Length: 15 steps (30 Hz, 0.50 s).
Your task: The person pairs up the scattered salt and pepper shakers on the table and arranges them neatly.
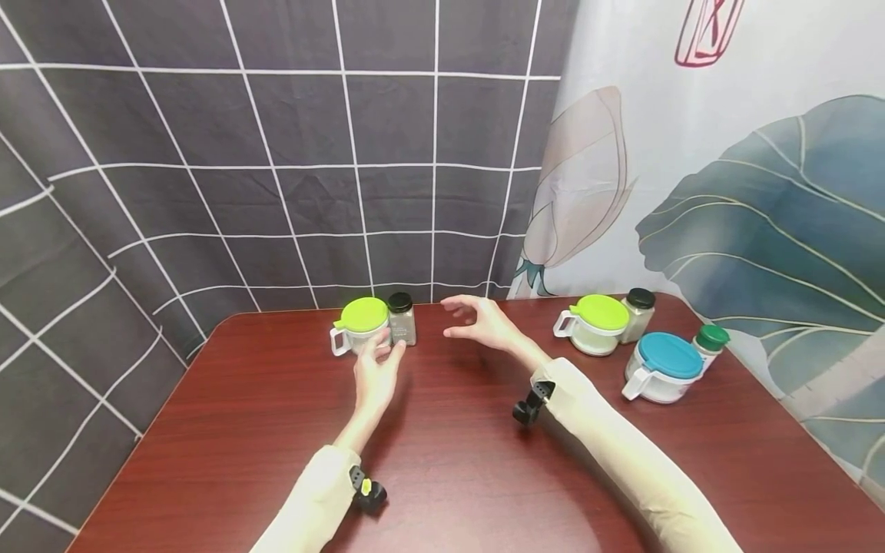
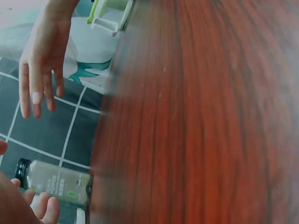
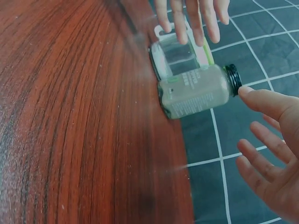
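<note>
Near the back edge of the table, a clear seasoning pot with a light green lid (image 1: 365, 313) and white handle stands beside a pepper jar (image 1: 402, 324) with a black cap. My left hand (image 1: 374, 378) is in front of these two, fingers spread and partly overlapping the pot. Off to the jar's right, my right hand (image 1: 488, 324) hovers with loosely bent fingers and nothing in them. Printed lettering shows on the pepper jar (image 3: 196, 91) in the right wrist view, where the right thumb appears close to its cap.
On the table's right side stand another green-lidded pot (image 1: 600, 322), a black-capped jar (image 1: 639, 313), a blue-lidded pot (image 1: 665, 367) and a green-capped bottle (image 1: 710, 342). A grey gridded curtain (image 1: 387, 192) hangs behind the reddish-brown table (image 1: 442, 461).
</note>
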Tool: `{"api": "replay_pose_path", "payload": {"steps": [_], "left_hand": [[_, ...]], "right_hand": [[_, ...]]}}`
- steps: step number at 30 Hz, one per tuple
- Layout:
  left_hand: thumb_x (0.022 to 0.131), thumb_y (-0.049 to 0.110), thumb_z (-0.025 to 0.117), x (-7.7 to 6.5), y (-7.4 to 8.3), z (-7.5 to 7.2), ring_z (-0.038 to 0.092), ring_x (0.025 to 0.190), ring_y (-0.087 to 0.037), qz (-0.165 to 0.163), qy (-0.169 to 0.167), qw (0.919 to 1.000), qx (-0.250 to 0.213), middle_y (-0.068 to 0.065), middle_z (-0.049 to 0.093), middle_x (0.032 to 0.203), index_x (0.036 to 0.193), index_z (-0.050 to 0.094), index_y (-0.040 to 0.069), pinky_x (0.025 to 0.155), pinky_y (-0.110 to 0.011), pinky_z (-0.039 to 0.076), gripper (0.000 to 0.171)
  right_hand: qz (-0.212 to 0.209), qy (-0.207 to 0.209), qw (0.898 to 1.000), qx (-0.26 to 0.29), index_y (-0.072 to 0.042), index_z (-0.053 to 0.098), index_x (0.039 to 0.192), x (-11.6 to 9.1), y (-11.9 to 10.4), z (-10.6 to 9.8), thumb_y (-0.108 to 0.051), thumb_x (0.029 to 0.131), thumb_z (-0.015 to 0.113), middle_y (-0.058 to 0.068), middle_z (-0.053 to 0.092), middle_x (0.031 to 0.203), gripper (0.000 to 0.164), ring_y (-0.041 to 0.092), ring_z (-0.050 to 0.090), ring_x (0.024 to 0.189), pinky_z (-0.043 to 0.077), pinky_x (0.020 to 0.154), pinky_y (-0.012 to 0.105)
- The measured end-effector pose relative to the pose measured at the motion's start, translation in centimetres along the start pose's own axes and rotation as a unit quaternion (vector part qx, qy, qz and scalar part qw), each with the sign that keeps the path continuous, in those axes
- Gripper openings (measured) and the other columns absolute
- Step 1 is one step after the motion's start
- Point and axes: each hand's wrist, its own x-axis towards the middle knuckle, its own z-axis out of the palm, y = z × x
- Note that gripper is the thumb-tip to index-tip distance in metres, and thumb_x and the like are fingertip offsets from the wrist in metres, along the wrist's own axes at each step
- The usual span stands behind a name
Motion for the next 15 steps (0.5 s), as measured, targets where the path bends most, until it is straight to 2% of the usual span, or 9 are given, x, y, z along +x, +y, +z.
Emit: {"api": "replay_pose_path", "payload": {"steps": [6,15], "left_hand": [[0.089,0.016,0.066,-0.4,0.3,0.7,0.062,0.109,-0.035,0.008,-0.008,0.9999,-0.013,-0.020,0.060,0.127,0.124,0.060,0.000,0.093,-0.046,0.050,0.040],[0.089,0.017,0.066,-1.0,0.8,1.8,0.062,0.109,-0.035,0.006,-0.021,0.9996,-0.019,-0.018,0.061,0.127,0.124,0.060,0.002,0.090,-0.045,0.052,0.039]], "right_hand": [[0.004,0.009,1.000,0.002,-0.009,0.063,0.123,-0.5,0.0,-0.4,-0.014,0.075,0.082,0.011,0.068,0.116,0.052,0.025,0.066,0.102,0.054,0.088,0.042],[0.007,0.015,1.000,0.023,-0.006,0.062,0.124,-1.3,0.2,-1.0,-0.013,0.074,0.082,0.017,0.067,0.117,0.055,0.038,0.063,0.105,0.052,0.091,0.049]]}}
